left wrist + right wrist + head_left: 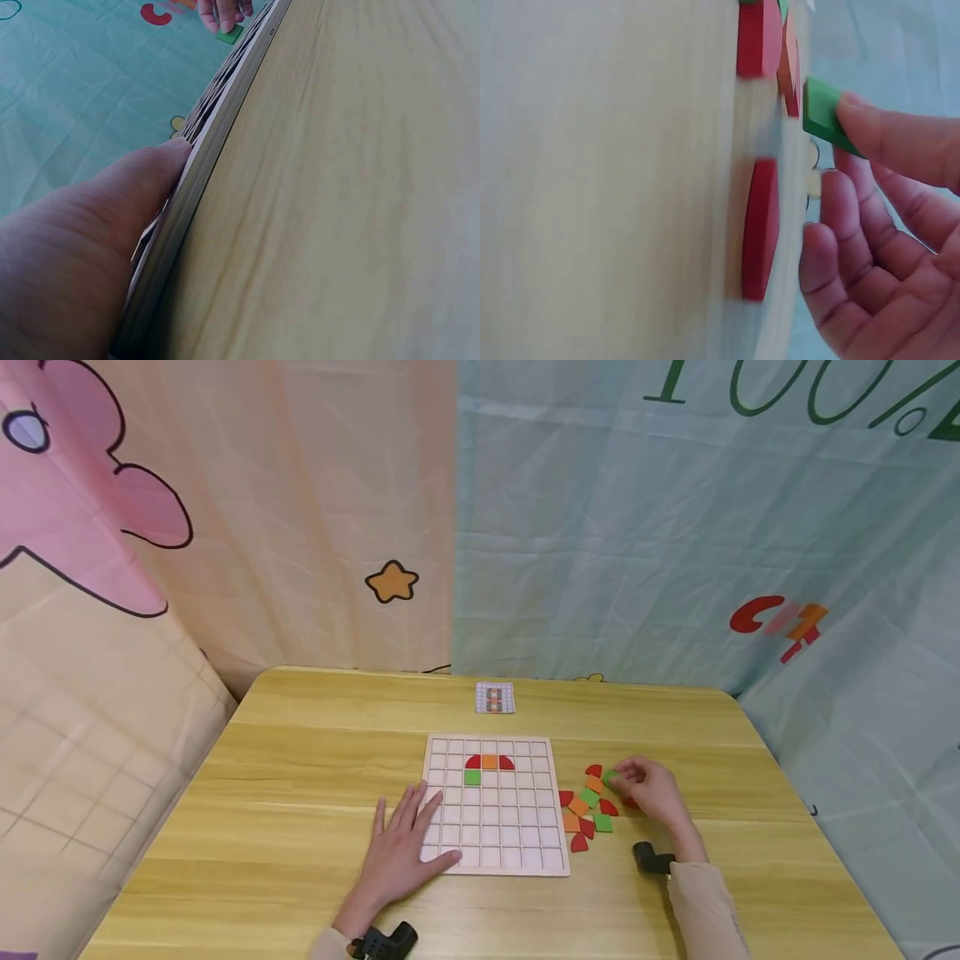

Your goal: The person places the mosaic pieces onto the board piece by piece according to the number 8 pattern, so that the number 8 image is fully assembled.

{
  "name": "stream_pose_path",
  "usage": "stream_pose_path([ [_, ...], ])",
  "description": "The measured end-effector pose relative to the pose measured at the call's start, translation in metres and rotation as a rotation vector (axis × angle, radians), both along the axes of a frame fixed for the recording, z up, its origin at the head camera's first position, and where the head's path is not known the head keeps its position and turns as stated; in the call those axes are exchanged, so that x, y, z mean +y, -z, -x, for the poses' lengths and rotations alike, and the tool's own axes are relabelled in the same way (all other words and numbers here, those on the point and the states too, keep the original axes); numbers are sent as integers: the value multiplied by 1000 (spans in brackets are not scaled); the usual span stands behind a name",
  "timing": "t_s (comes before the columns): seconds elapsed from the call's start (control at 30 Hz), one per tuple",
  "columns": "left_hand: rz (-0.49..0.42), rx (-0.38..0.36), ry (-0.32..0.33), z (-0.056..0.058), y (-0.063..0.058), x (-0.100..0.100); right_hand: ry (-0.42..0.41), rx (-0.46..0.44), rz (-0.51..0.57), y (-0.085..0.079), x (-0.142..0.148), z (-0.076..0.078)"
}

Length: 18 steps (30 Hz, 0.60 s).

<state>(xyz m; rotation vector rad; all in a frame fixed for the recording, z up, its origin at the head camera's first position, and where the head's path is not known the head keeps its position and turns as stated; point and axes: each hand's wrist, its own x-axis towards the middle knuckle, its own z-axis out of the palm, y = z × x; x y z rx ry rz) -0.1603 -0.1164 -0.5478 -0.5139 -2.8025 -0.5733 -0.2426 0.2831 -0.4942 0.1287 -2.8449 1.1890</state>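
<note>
Surface: wood-grained, running out beyond everything else on both sides.
Left hand: laid flat over the left edge of the board, fingers straight and spread, thumb stretched apart along the near left corner. It grips nothing; the pose seems meant to keep the board from sliding.
Grid board: pale, marked into square cells, lying flat in the middle, probably so that both hands can reach it.
Pieces on the board: near the far side, a row made of a red rounded piece, an orange square and a second red rounded piece; a green square sits directly below the left red one. Each appears set to fit its own cell.
Card: beyond the board, with a small patterned grid whose details are too small to read; it lies face up, likely so it can be looked at while working.
Loose pieces: red, orange and green, scattered beside the board's right edge, apparently for easy picking by the right hand.
Green piece: held above the surface by one edge, leaving most of it uncovered.
Right hand: thumb and a finger pinch the green piece; the other fingers curl loosely, near a separate red piece.
</note>
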Motion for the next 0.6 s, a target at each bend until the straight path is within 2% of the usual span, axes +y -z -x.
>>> stream_pose_path([
  [0.13, 5, -24, -1, 1, 1, -1, 33, 44, 5, -2, -12, 2],
  [0.27, -1, -25, 3, 1, 2, -1, 23, 37, 52, -5, -29, 4],
  [0.4, 3, -16, 1, 1, 1, -1, -52, 11, 129, -6, -49, 8],
  [0.6, 14, -20, -1, 1, 1, -1, -152, -23, 163, -7, -83, 13],
])
